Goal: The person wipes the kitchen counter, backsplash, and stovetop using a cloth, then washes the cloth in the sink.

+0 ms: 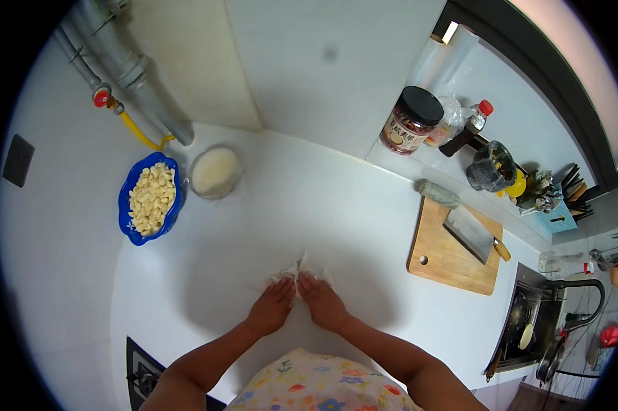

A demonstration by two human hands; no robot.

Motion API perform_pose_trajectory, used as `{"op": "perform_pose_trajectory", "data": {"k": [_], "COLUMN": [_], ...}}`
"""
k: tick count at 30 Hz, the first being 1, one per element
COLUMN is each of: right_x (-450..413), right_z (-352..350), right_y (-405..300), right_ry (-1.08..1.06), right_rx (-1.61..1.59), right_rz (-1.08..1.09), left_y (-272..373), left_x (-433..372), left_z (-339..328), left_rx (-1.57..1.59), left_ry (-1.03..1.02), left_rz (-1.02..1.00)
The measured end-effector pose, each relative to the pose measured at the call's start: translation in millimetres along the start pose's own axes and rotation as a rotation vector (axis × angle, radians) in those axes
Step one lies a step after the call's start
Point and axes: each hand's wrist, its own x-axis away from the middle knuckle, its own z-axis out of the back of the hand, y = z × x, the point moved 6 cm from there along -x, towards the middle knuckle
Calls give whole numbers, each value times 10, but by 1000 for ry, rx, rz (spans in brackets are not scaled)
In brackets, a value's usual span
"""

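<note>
Both of my hands press side by side on a thin white cloth or paper towel (pixel 307 264) on the white countertop (pixel 298 205). My left hand (pixel 272 307) lies flat on its left part, and my right hand (pixel 321 303) lies on its right part; their fingertips nearly meet. The crumpled edges stick out beyond the fingers. I cannot tell whether the fingers grip it or only press on it. At the back left, a blue scalloped bowl (pixel 125 205) holds peeled garlic cloves or similar pale pieces (pixel 153 199). Beside it stands a round clear container (pixel 216 171) with whitish contents.
To the right, a cleaver (pixel 468 232) lies on a wooden cutting board (pixel 437 257), with a stone pestle (pixel 438 194) at its back edge. A lidded jar (pixel 411 120), a bottle and a stone mortar (pixel 491 167) line the ledge. A sink (pixel 525 313) is far right, a gas hob (pixel 143 372) lower left.
</note>
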Motion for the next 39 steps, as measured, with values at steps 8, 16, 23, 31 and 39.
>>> {"op": "perform_pose_trajectory", "data": {"k": [8, 16, 23, 31, 39], "right_x": [-789, -308, 449, -47, -239], "right_z": [442, -114, -529, 898, -109], "right_y": [846, 454, -380, 938, 3], "right_ry": [243, 50, -154, 420, 186], "right_rx": [114, -305, -98, -15, -3], "right_rz": [-162, -114, 196, -298, 81], "left_y": [-392, -222, 107, -369, -408], "left_x": [-1278, -372, 830, 99, 664], "left_z": [281, 96, -264, 968, 506], "left_rx": [88, 22, 1, 414, 517], "left_ry": [140, 6, -180, 572, 752], "left_rz": [-57, -109, -8, 264, 488]}}
